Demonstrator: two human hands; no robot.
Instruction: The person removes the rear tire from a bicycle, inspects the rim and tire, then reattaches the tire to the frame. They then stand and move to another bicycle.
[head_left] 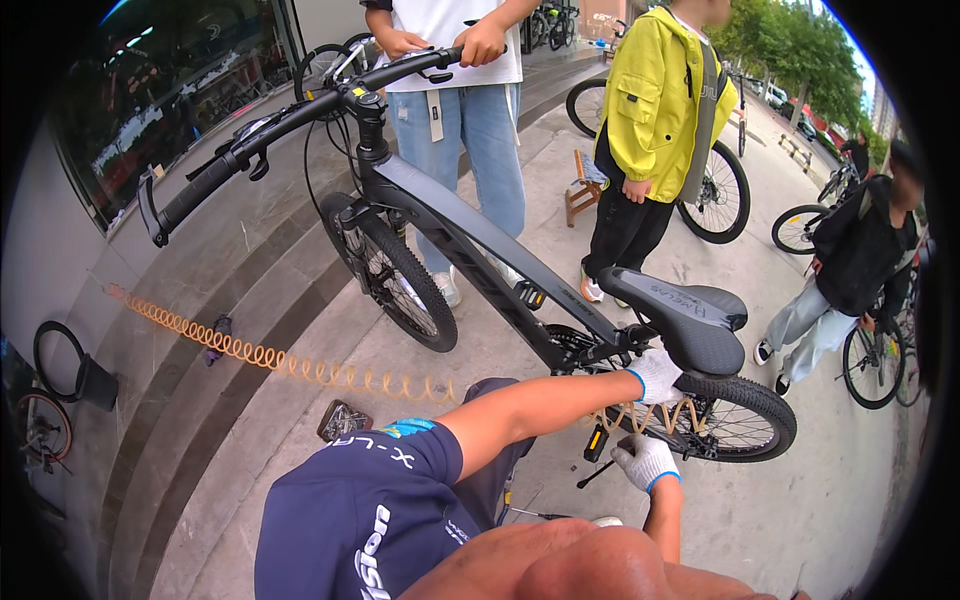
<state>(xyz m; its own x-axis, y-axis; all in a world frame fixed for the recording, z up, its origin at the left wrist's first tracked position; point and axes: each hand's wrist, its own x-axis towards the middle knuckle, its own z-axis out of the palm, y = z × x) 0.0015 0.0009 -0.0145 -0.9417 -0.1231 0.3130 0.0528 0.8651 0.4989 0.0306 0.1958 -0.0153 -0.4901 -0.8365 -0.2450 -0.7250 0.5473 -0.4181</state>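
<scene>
A black-and-grey bicycle [478, 240] stands in front of me, its grey saddle [685, 315] to the right. My left hand [656, 377], in a white glove, is just under the saddle by the rear wheel [762, 420]; its fingertips are hidden. Lower down, my right hand [645, 461], also gloved, has its fingers curled beside the wheel; what they hold, if anything, I cannot make out. Next to it are a pedal [596, 443] and a thin black rod like a kickstand [594, 476]. Loops of an orange coiled hose [245, 349] hang between my hands.
A person in a white shirt [440, 20] holds the handlebar [225, 165]. Another in a yellow jacket [655, 110] stands beyond the saddle; one in black [865, 235] is at far right. Stone steps [250, 290], a small box of parts [344, 421] and a black bucket [97, 382] are leftward.
</scene>
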